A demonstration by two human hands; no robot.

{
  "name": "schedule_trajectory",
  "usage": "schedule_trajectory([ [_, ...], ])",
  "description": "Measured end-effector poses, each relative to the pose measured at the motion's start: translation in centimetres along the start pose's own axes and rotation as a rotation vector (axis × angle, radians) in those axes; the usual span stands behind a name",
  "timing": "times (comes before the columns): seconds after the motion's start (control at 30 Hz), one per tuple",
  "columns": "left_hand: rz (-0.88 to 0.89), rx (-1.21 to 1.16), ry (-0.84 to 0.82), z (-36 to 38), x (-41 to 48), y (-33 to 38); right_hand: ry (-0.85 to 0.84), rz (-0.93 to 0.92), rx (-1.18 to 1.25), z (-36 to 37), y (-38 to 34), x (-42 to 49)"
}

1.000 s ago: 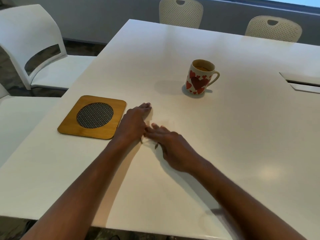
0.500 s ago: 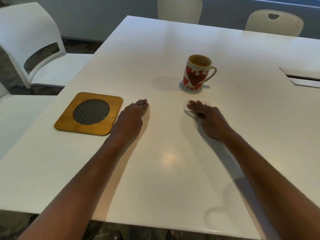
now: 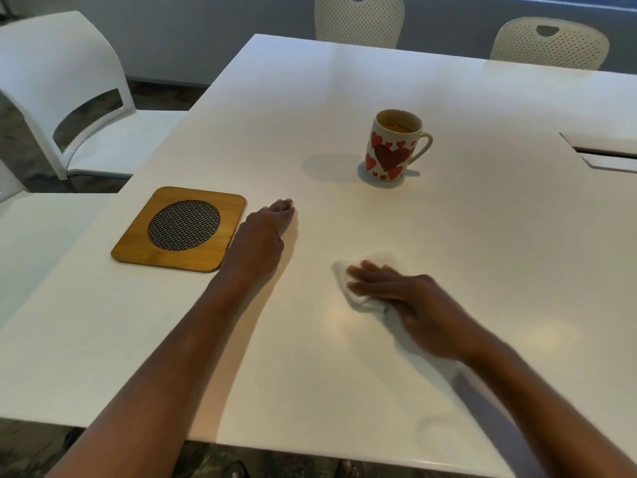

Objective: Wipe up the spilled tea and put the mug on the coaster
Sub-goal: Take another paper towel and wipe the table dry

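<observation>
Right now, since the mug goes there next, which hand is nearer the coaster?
Left. The left hand lies flat on the table right beside the coaster, at its right edge. The right hand is farther right, pressing a tissue.

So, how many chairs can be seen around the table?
3, maybe 4. One white chair stands at the table's left side, two perforated chairs at the far edge. A white seat at left may be a fourth.
</observation>
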State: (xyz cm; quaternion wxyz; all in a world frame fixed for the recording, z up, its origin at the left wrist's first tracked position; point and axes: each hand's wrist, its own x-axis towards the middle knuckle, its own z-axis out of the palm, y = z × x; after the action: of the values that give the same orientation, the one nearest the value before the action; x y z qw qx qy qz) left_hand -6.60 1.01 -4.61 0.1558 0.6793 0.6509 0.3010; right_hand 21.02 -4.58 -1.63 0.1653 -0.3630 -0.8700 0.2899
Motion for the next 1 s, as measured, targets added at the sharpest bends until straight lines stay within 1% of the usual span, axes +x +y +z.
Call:
schedule_trajectory([
  [0.13, 0.0, 0.023, -0.001, 0.1, -0.2, 0.1, 0.077, 0.124, -0.108, -3.7, 4.1, 0.8],
  [0.27, -0.008, 0.042, 0.011, -0.2, -0.4, 0.7, 0.166, 0.237, -0.16, -4.4, 5.6, 5.9],
  [0.33, -0.001, 0.041, 0.023, -0.2, -0.5, 0.9, 0.152, 0.208, -0.093, -2.4, 3.7, 8.9],
  [0.43, 0.011, 0.007, 0.041, -0.3, -0.4, 1.1, 0.027, 0.066, -0.011, 2.3, -1.1, 10.9],
  [0.5, -0.002, -0.043, 0.051, -0.5, -0.3, 1.1, 0.003, 0.014, -0.006, 4.0, -3.0, 9.9],
  [0.57, -0.014, -0.057, 0.058, -0.5, -0.2, 0.8, -0.06, -0.003, 0.044, 4.0, -3.7, 7.4],
  [0.67, -0.01, -0.047, 0.055, -0.4, -0.1, 0.2, -0.186, 0.01, 0.228, 2.6, -3.7, 3.0],
  [0.73, -0.031, -0.122, 0.044, -0.5, 0.0, 0.3, -0.189, 0.089, 0.381, 1.2, -4.1, 1.0],
  [0.77, -0.053, -0.196, 0.052, -0.8, -0.1, 0.6, -0.136, 0.135, 0.496, 0.5, -4.2, 0.6],
  [0.83, -0.103, -0.386, 0.082, -1.3, -0.7, 1.4, 0.043, 0.237, 0.804, -0.6, -4.2, 0.7],
  [0.9, -0.137, -0.624, 0.031, -1.7, -1.9, 2.6, 0.188, 0.311, 1.057, -1.0, -4.3, 1.7],
  [1.0, -0.241, -1.011, -0.075, -2.8, -4.1, 4.0, 0.308, 0.396, 1.232, -0.1, -5.2, 3.8],
])
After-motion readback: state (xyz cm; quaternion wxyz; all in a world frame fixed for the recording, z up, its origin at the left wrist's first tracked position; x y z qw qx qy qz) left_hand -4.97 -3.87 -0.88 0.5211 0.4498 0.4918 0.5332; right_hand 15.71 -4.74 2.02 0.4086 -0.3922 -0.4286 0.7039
